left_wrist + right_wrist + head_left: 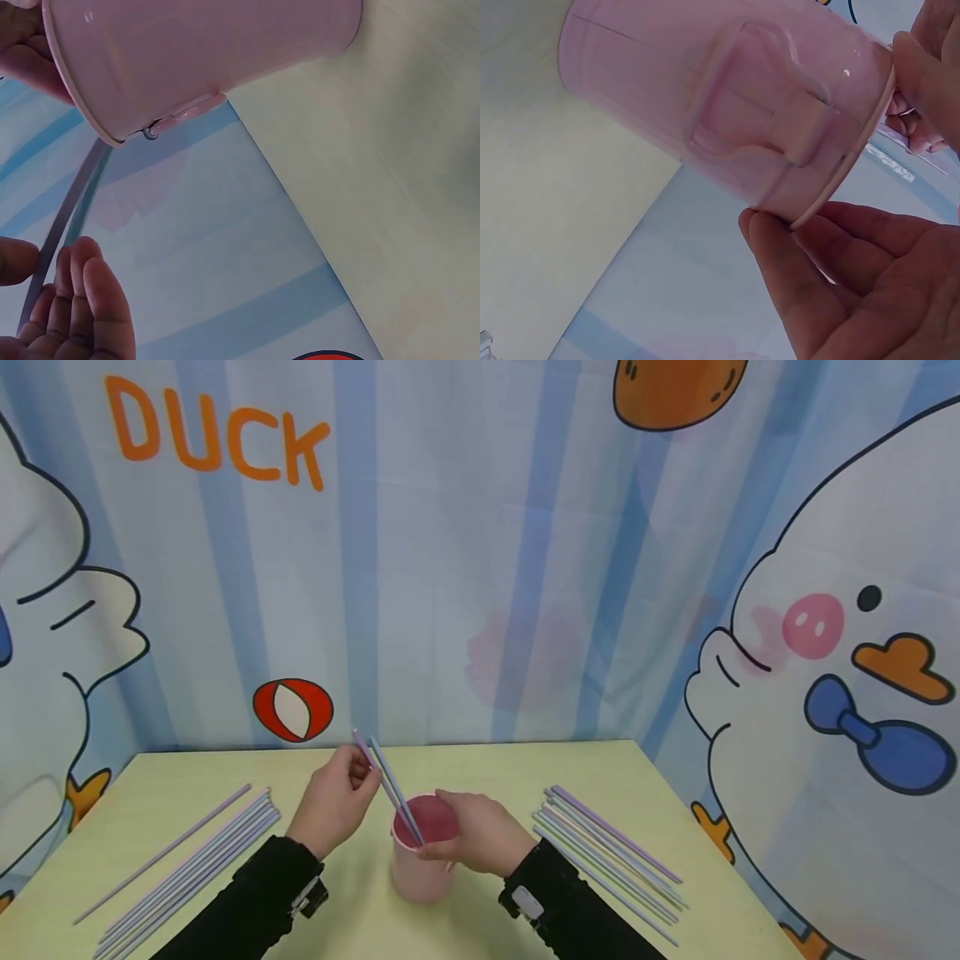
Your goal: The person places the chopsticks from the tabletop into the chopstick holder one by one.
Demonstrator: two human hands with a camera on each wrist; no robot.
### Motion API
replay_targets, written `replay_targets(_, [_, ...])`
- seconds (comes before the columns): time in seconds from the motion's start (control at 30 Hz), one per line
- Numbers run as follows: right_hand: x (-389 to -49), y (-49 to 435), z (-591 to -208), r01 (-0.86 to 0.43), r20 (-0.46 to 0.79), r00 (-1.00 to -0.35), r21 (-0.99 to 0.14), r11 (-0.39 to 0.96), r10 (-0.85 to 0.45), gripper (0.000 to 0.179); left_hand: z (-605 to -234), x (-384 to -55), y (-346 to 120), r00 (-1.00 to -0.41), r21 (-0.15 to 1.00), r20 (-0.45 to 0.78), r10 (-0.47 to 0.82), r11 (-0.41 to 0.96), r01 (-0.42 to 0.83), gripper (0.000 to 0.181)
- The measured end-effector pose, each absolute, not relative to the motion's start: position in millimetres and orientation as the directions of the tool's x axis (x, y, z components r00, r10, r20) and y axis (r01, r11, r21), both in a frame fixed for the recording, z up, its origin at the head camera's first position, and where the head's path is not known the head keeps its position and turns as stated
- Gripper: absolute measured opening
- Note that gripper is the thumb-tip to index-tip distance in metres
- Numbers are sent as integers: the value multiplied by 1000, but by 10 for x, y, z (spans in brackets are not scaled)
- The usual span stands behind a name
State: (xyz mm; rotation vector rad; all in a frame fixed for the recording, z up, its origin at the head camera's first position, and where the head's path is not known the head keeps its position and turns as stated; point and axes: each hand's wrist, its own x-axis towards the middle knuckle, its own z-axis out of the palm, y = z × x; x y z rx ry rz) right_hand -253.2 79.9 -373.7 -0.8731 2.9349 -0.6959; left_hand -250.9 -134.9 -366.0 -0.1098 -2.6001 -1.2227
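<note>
Left hand: thumb and fingers closed on a purple stick at its upper part; blue stick just right, at the fingertips—cannot tell whether pinched. Both lower ends sit inside the pink cup, centre table. Right hand grips the cup's rim from the right—thumb near side.

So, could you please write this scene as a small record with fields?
left hand: pinches a purple stick
right hand: holds the pink cup near its rim
blue stick: beside the purple one; lower ends of both inside the cup
left sticks: on the table, one lying apart
right sticks: also on the table
backdrop: striped, lettered DUCK
</note>
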Motion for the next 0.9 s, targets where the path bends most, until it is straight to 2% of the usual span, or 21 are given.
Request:
replay_targets(0.37, [-2532,801,-3744,-522,115,-842,-425,740,-528,79,-3791,-2550,-1299,-976,723,216,-18,675,148,21])
replay_targets(0.67, [-2521,810,-3738,-517,119,-844,-438,735,-523,76,-3822,-2551,-1369,-974,698,227,13,695,172,24])
replay_targets(0.9, [-2509,810,-3711,-528,131,-840,-415,741,-526,75,-3926,-2575,-1753,-968,560,251,20,812,162,18])
